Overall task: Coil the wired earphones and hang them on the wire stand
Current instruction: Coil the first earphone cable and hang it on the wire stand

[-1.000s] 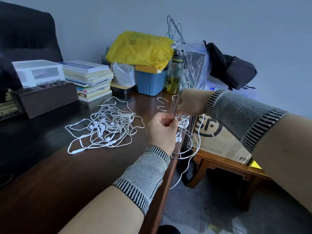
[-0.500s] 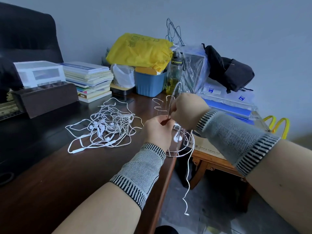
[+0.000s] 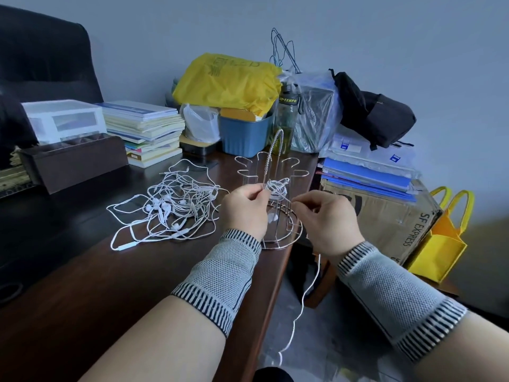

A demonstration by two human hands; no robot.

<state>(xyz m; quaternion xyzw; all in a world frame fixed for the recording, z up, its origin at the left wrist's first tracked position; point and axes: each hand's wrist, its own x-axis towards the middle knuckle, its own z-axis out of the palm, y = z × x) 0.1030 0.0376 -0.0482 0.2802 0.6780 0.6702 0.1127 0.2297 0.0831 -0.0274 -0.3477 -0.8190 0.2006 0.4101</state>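
The wire stand [image 3: 271, 205] sits at the right-hand edge of the dark desk [image 3: 82, 285], and everything here is placed from it. Just in front of the stand, the left hand [image 3: 243, 209] pinches a small white bundle of earphone cord [image 3: 278, 188] between thumb and fingertips, held against the stand's middle wires below its ring of hooks. The right hand [image 3: 327, 221], to the right of the stand, has its thumb and forefinger closed on the same cord; the free tail [image 3: 303, 296] drops from under that hand, past the desk edge, toward the floor.

A second ago the right hand was up behind the stand's tall centre loop, with long loops of cord draped round the stand. Half a second ago it had come lower, and now it has pulled out to the right, drawing the cord taut, so most of the slack looks gathered into the bundle. I judge the coiling of this pair nearly done, with only the tail left to wind before the bundle goes on a hook.

Left of the stand a tangled heap of more white earphones [image 3: 170, 208] lies on the desk, untouched
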